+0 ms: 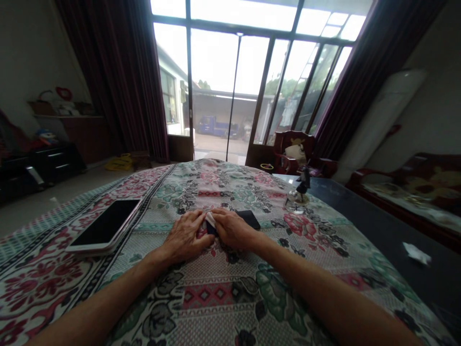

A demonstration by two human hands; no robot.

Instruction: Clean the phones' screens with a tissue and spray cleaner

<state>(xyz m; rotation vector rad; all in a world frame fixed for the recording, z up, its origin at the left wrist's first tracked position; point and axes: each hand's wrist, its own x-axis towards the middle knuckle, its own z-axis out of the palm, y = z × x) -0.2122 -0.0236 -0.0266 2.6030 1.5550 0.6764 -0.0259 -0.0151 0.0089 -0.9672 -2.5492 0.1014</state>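
My left hand (187,235) is curled around the left side of a small dark blue flat object (211,229), its thumb along the near edge. Most of that object is covered by my fingers, so its kind cannot be made out. My right hand (233,229) is closed on a folded white tissue (210,219), pressed against the dark object. Just beyond my right wrist lies a black phone (249,219), flat on the patterned tablecloth (212,293). Off to the left rests a white-edged tablet (108,223) with a dark screen.
A clear glass ashtray (296,204) and a small dark figurine (304,180) stand toward the right. Crumpled white paper (417,253) lies on the dark tabletop (374,240) beside the cloth. Wooden chairs (288,163) and glass doors are farther back.
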